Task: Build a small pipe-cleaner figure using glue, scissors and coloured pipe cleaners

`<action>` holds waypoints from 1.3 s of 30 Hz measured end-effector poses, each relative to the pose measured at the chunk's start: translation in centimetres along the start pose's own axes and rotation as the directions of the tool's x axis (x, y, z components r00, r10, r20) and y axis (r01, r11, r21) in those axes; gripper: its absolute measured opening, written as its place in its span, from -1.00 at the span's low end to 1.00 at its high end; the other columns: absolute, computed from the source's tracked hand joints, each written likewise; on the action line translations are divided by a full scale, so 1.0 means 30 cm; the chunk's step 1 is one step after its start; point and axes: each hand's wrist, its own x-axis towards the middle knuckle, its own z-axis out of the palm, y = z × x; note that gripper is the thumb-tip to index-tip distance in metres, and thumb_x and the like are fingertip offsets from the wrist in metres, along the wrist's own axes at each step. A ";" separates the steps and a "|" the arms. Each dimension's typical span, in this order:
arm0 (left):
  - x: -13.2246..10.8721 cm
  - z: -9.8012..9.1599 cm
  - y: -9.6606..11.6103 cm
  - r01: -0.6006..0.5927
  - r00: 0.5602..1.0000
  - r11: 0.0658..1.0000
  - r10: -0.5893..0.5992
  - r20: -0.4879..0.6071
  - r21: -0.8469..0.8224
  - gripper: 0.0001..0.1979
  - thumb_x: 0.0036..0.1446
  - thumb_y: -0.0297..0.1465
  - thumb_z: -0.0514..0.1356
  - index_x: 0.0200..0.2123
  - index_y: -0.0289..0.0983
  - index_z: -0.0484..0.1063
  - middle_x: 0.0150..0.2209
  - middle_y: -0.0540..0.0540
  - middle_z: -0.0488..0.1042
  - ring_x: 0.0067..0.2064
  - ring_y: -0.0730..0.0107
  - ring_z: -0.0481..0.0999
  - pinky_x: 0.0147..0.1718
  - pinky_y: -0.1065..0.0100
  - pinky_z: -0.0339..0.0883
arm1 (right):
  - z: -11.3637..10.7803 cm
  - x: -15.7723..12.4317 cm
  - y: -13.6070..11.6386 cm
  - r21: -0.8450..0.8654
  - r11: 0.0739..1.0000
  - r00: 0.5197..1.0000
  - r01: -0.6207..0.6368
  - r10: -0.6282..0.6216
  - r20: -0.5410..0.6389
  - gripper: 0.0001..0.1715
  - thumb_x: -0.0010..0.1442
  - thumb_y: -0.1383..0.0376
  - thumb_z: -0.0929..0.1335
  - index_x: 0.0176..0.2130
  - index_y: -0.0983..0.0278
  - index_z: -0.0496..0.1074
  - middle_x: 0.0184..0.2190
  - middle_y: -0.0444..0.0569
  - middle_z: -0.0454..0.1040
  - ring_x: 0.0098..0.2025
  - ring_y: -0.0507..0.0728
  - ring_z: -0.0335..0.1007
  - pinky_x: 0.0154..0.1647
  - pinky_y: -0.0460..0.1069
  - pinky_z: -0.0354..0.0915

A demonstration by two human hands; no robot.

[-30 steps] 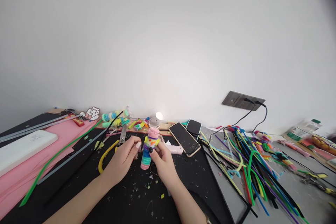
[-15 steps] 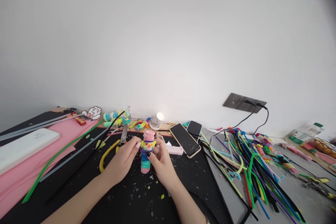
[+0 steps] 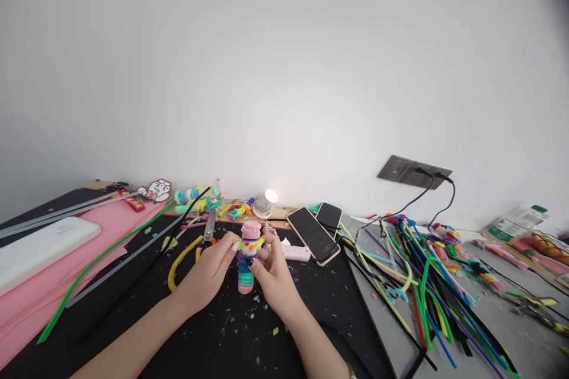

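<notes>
Between my hands stands a small figure of wound pipe cleaners [image 3: 246, 272], upright, with a pink top, a yellow band with orange spots, and blue, teal and pink rings below. My right hand [image 3: 274, 278] is closed on its right side, thumb across the blue rings. From the left, my left hand [image 3: 213, 269] pinches at the edge of the yellow band; its fingertips are partly hidden. Close by my left hand lie a curved yellow pipe cleaner [image 3: 175, 269] and scissors [image 3: 210, 226]. A pale pink tool [image 3: 297, 253], perhaps a glue gun, lies behind my right hand.
Two phones [image 3: 313, 234] and a paper cup [image 3: 267, 201] stand near the wall. Many loose pipe cleaners [image 3: 427, 284] cover the grey board at right. Pink sheets [image 3: 106, 231] and a white box [image 3: 48, 249] lie left. Cables run from a wall socket [image 3: 413, 172].
Hardly anything differs. My left fingertips have shifted slightly toward the yellow band; the figure stays in nearly the same place.
</notes>
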 end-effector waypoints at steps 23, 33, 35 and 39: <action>0.002 0.015 -0.022 0.050 0.999 0.994 -0.050 0.008 -0.094 -0.71 0.32 -0.22 -0.17 -0.42 -0.17 0.14 -0.61 0.11 0.17 -0.57 0.39 0.20 -0.53 0.38 0.09 | -0.004 -0.003 0.005 -0.055 0.998 1.000 0.020 -0.020 -0.006 -0.58 0.17 0.15 0.41 -0.18 0.18 0.11 -0.33 -0.09 0.52 -0.30 0.05 0.43 -0.30 -0.08 0.24; -0.002 0.021 -0.021 0.045 0.999 0.997 -0.044 0.016 -0.062 -0.72 0.32 -0.24 -0.18 -0.41 -0.18 0.13 -0.63 0.13 0.14 -0.57 0.39 0.20 -0.54 0.37 0.08 | -0.011 -0.005 0.011 -0.116 0.993 1.000 0.011 -0.012 -0.005 -0.53 0.16 0.13 0.41 -0.14 0.18 0.06 -0.47 -0.20 0.42 -0.46 0.00 0.31 -0.44 -0.11 0.16; -0.003 0.020 -0.017 0.047 0.999 0.997 -0.046 0.016 -0.067 -0.71 0.33 -0.23 -0.18 -0.41 -0.18 0.13 -0.63 0.13 0.13 -0.58 0.39 0.20 -0.54 0.36 0.08 | -0.011 -0.005 0.011 -0.131 0.991 1.000 0.006 -0.008 -0.010 -0.54 0.16 0.12 0.40 -0.14 0.17 0.06 -0.46 -0.20 0.41 -0.46 0.01 0.32 -0.44 -0.10 0.17; -0.003 0.019 -0.013 0.073 0.997 0.992 -0.070 0.034 -0.104 -0.70 0.33 -0.21 -0.18 -0.39 -0.17 0.14 -0.62 0.13 0.12 -0.58 0.39 0.18 -0.54 0.36 0.06 | -0.009 -0.007 0.011 -0.179 0.984 1.000 0.011 -0.015 -0.022 -0.58 0.17 0.14 0.39 -0.16 0.17 0.07 -0.47 -0.21 0.39 -0.45 0.03 0.34 -0.42 -0.08 0.19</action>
